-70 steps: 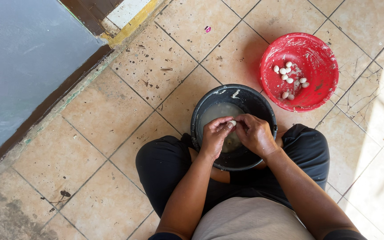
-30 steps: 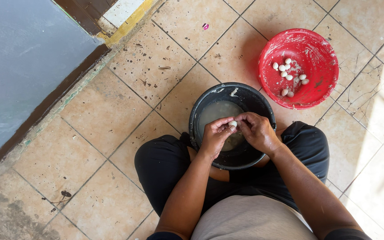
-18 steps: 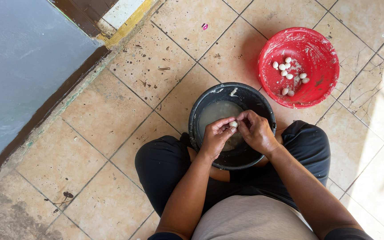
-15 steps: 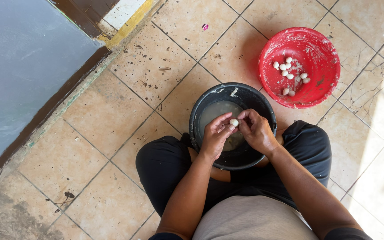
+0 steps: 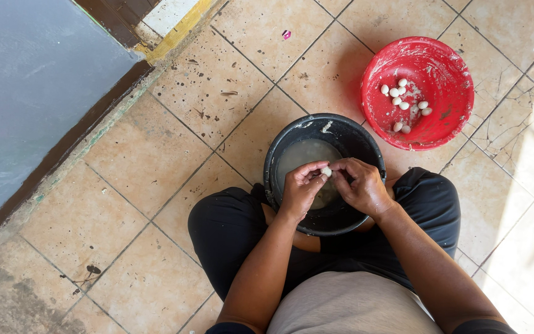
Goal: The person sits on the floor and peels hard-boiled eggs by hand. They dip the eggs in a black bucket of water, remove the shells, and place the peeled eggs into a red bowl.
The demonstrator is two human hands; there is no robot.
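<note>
Both my left hand (image 5: 301,188) and right hand (image 5: 361,185) pinch one small white egg (image 5: 326,171) over the black bucket's (image 5: 366,151) middle, peeling it; next needs gentle thumb work.

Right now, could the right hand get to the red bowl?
Probably yes. The right hand is over the black bucket, pinching a small white piece. The red bowl sits just beyond, with bare tile between.

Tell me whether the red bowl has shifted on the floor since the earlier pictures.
No. The red bowl sits in the same spot against the tile seams and beside the black bucket; the slight offset between pictures looks like head-camera movement.
</note>
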